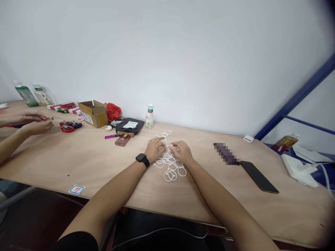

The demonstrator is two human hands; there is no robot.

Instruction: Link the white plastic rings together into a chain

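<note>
A loose pile of white plastic rings (170,175), some with small round knobs, lies on the wooden table in front of me. My left hand (155,149), with a black watch on its wrist, rests at the pile's left side, thumb and fingers apart over the rings. From the right, my right hand (182,152) reaches to the same pile with its fingers stretched out and slightly bent. Both hands touch or nearly touch the rings; no ring is visibly gripped. Rings beneath my fingertips are partly hidden.
Behind the pile stands a small clear bottle (149,116). Left of it are a black parcel (138,124), a dark red box (122,140) and an open carton (97,115). A phone (258,176) lies at right. Another person's hands (39,127) work at far left.
</note>
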